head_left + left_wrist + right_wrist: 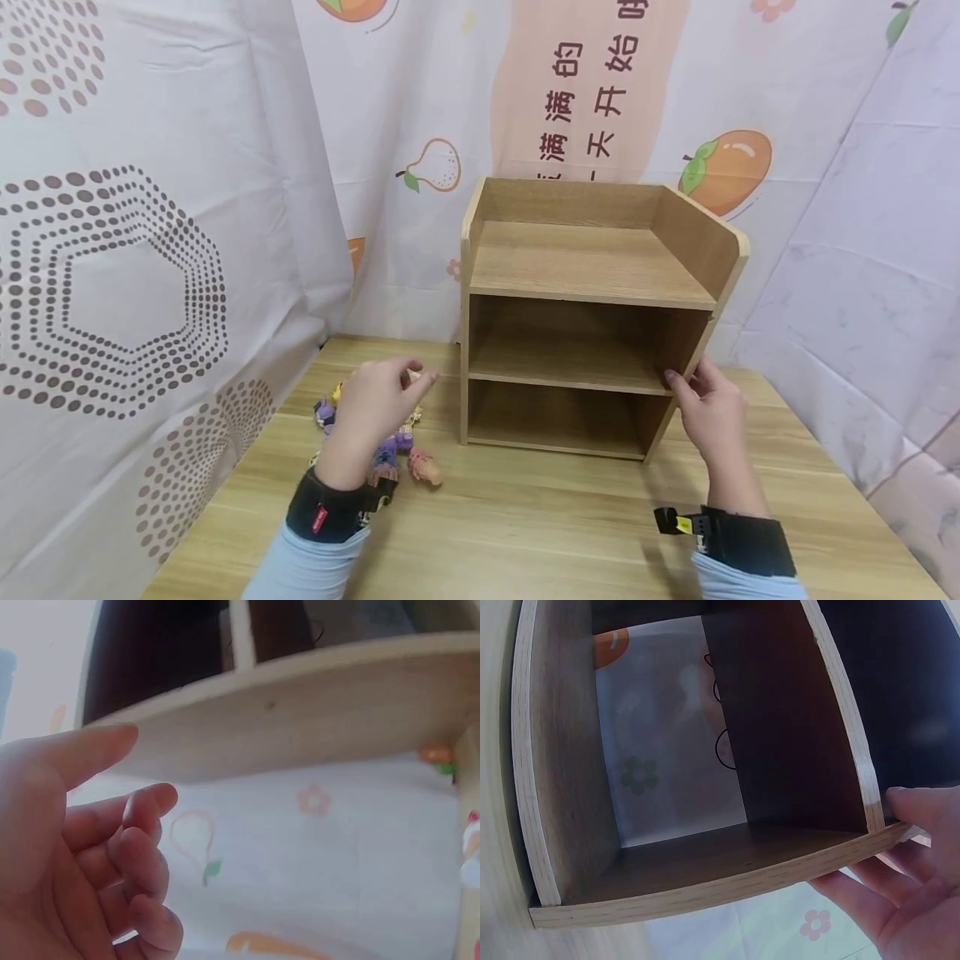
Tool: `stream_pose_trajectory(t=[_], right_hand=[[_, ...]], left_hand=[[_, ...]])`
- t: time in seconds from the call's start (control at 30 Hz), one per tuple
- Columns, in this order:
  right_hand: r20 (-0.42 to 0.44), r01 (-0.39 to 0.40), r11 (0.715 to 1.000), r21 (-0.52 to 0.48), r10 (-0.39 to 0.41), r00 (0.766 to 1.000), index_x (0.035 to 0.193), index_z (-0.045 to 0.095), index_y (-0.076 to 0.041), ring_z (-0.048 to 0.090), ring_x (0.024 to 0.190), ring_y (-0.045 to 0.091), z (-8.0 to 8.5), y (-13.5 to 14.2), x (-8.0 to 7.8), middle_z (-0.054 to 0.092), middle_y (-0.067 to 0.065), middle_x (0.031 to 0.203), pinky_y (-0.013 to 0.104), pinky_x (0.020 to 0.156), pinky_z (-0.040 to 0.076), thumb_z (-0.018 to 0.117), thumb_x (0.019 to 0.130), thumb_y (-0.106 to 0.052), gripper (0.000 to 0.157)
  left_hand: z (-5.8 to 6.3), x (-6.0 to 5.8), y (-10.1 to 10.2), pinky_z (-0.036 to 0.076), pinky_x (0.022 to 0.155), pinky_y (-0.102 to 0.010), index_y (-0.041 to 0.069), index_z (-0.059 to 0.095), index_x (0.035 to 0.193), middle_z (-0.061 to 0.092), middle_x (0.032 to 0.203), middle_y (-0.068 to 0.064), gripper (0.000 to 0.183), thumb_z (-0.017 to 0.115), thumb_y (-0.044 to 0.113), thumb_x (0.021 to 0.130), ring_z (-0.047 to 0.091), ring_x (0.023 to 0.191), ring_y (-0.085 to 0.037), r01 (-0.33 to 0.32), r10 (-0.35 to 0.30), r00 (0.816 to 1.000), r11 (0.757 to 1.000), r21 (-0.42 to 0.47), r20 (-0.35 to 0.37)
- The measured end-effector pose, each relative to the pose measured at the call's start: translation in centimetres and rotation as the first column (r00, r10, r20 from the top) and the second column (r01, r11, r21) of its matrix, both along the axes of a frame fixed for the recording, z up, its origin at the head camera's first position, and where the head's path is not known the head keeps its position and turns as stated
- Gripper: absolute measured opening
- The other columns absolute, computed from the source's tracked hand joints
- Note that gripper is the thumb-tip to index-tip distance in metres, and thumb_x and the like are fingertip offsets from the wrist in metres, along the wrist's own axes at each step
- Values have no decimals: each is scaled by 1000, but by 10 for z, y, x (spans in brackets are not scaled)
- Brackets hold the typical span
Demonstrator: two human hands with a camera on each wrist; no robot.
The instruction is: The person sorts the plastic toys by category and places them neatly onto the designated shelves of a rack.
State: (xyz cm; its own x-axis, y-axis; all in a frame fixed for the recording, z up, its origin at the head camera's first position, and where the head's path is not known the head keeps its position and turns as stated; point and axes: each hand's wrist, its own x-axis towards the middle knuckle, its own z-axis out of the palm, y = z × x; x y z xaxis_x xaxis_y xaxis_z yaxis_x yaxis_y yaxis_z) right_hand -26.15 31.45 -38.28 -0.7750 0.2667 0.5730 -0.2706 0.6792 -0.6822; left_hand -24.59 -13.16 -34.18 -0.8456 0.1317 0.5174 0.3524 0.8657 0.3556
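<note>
A small wooden shelf with two open compartments and a raised rim on top stands on the table. My right hand grips its right side panel, thumb inside the opening and fingers around the outer face. To the left of the shelf my left hand hangs in the air with loosely bent fingers and holds nothing. In the left wrist view the hand is apart from the shelf's side panel. Beneath it lie several small colourful figurines, partly hidden by the hand and wrist.
A light wooden table carries the shelf and the figurines. Printed fabric curtains hang behind and at both sides, close to the table's edges. Each wrist wears a black strap with a small device.
</note>
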Motion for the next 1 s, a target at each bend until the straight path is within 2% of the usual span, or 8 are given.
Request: stream_pose_trajectory(t=[0.23,0.4,0.53,0.67,0.87,1.0], right_hand=[[7,12,1000,6,-12,1000,136,63,-6,67,109,43,1,1,-1,67,19,127,2,72,40,67,99,-18,38],[5,8,1000,14,-8,1000,136,63,-6,66,109,44,1,0,0,67,19,127,2,73,40,67,99,-18,39],[15,6,1000,13,-7,1000,137,63,-6,66,109,44,1,0,1,67,19,127,2,72,39,67,100,-20,39],[25,1,1000,13,-1,1000,137,63,-6,66,110,44,0,0,1,67,19,128,2,72,39,67,100,-21,40],[36,1,1000,16,-2,999,137,63,-7,66,111,44,0,1,1,67,19,128,2,71,39,67,100,-22,40],[34,5,1000,25,-5,999,138,62,-8,66,110,45,2,1,2,67,20,127,1,70,39,67,100,-23,41]], left_hand=[[9,1,-33,48,60,-37,8,76,111,64,72,4,38,70,42,96,57,60,-13,-42,40,999,996,78,21],[8,-1,-58,51,68,-43,5,72,119,70,87,-5,43,69,42,96,65,74,-21,-110,97,987,989,102,126],[6,-4,-72,53,77,-50,4,67,126,71,106,-15,49,68,43,96,67,92,-31,-125,105,975,988,95,194],[1,-7,-84,52,83,-54,3,63,132,68,117,-21,55,69,44,95,65,103,-37,-117,92,960,990,78,266],[-8,-13,-95,48,92,-58,0,54,141,61,130,-26,64,72,39,93,60,114,-43,-86,54,922,994,67,383],[-14,-20,-99,46,96,-60,-1,52,143,57,134,-28,67,73,38,91,56,119,-45,-72,35,903,995,69,429]])
